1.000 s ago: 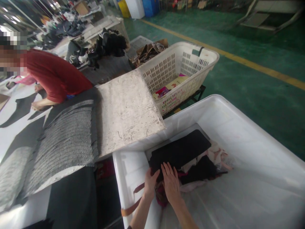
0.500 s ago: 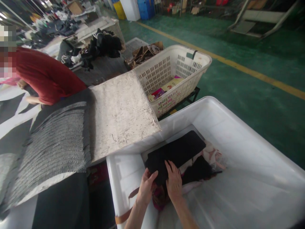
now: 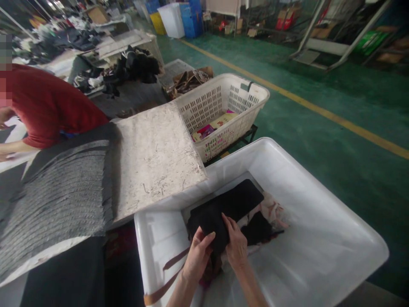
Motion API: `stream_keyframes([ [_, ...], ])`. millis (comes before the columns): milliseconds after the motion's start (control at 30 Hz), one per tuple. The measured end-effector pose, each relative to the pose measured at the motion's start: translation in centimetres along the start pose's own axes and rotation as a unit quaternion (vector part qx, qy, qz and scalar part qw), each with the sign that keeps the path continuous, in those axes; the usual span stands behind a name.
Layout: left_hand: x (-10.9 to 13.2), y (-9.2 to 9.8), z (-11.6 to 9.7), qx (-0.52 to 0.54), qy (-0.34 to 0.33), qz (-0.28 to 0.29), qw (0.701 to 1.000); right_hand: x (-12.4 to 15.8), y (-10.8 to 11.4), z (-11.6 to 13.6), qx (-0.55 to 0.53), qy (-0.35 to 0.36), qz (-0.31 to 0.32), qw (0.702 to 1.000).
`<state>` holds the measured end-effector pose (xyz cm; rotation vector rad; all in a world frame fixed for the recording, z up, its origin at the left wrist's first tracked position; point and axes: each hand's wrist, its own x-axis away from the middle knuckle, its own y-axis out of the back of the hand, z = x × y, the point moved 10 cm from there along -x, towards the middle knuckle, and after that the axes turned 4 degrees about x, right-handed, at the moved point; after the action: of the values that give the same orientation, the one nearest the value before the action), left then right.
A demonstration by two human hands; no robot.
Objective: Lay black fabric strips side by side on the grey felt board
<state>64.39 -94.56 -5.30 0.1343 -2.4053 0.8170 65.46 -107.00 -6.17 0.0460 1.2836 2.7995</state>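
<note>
Inside a large white plastic bin [image 3: 319, 238], both of my hands hold a black fabric piece [image 3: 212, 219] by its near part. My left hand [image 3: 200, 251] pinches its left edge, thumb on top. On its right side my right hand [image 3: 235, 243] grips the edge, the fingertips resting over it. Another flat black piece [image 3: 243, 198] lies just beyond, overlapping it in view. Crumpled dark cloth [image 3: 257, 228] and pale pink scraps [image 3: 275, 211] lie to the right in the bin. A brown strap [image 3: 159, 294] hangs at the bin's left rim.
A worn pale tabletop [image 3: 156, 157] meets the bin's far left side. Layered grey fabric pieces [image 3: 64, 187] cover the table at left, where a person in a red top [image 3: 54, 102] leans over. Behind stands a white slatted basket [image 3: 230, 136] holding printed packages.
The camera view has shifted slightly, so the bin sits further left. My hands have lifted the near black piece a little and bent it. The co-worker's arm has moved left.
</note>
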Motion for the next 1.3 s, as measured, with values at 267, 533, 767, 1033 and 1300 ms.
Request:
stream_keyframes([
  [267, 2.5, -5.7, -1.7, -0.155, -0.048, 0.184, 0.969, -0.6, 10.0, -2.7, -0.141, -0.066, -0.105, 0.982],
  [533, 6.3, -9.1, 0.1, -0.508, -0.327, 0.242, 0.759, 5.1, 14.6, -2.1, -0.471, -0.296, -0.102, 0.825],
  [767, 11.4, -10.8, 0.3, -0.542, -0.375, 0.210, 0.723, 11.9, 16.0, -1.5, -0.425, -0.288, -0.127, 0.849],
  [1033, 17.0, -11.1, -1.6, -0.506, -0.410, 0.206, 0.730, 18.4, 15.9, 0.7, -0.314, -0.253, -0.173, 0.899],
  [1300, 23.8, -13.4, -1.0, -0.521, -0.463, 0.218, 0.683, 22.7, 19.1, 3.1, -0.539, -0.319, -0.194, 0.755],
])
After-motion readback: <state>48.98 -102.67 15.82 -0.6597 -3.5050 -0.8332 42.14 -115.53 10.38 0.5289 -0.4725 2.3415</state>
